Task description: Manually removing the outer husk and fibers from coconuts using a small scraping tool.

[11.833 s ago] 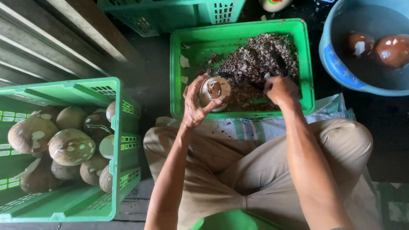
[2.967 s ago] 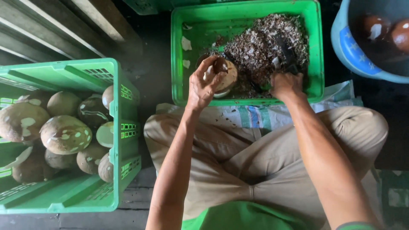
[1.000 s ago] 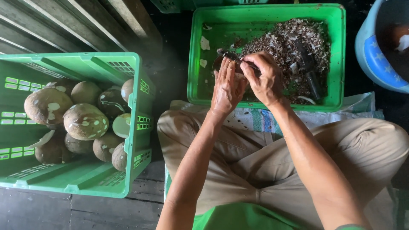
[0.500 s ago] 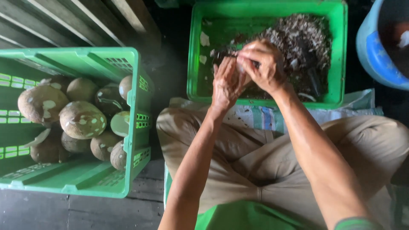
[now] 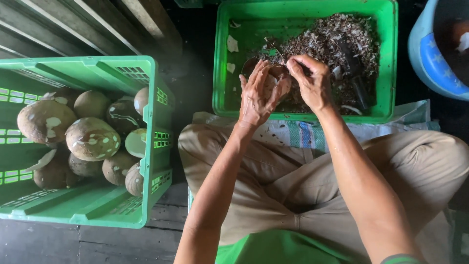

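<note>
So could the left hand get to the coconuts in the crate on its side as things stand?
Probably yes: the crate is open-topped, the coconuts lie uncovered, and nothing stands between. But the left hand now cups a coconut with the right hand.

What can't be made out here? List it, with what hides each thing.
Head view only:
- The brown round thing between the hands: mostly covered by the left hand and right hand.
- Any tool in the right hand: hidden by its fingers.
- The blue tub: cut off by the right edge, its contents dark.
- The lower coconuts: hidden under others.
</note>
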